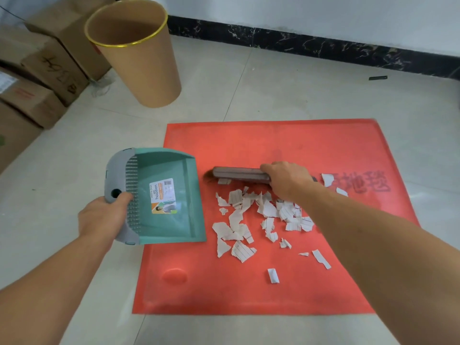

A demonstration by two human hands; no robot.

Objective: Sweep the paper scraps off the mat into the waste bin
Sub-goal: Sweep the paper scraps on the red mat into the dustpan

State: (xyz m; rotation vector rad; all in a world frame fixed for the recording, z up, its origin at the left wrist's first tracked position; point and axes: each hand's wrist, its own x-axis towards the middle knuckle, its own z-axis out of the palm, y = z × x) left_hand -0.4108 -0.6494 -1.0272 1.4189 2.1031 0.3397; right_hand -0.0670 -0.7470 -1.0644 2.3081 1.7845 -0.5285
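In the head view, the left hand [104, 217] is gripping the grey rear edge of a teal dustpan [164, 197], fingers curled closed over the rim beside the comb teeth, thumb side hidden beneath. The dustpan is sitting at the left edge of the red mat [273, 290], its open lip overlapping the mat and facing right toward the paper scraps [251, 220]. The right hand [286, 179] is closing fully around the handle end of a dark brush [239, 174], which is lying crosswise just beyond the far side of the scrap pile, its bristle end pointing left toward the dustpan. One small scrap is lying directly under the brush body. The scraps are lying scattered on the mat centre, between the dustpan lip and the right forearm, with several loose pieces nearer the viewer. The waste bin [142, 61] is standing upright on the tiled floor [298, 95], well apart at the far left, beside stacked cardboard boxes [42, 70].
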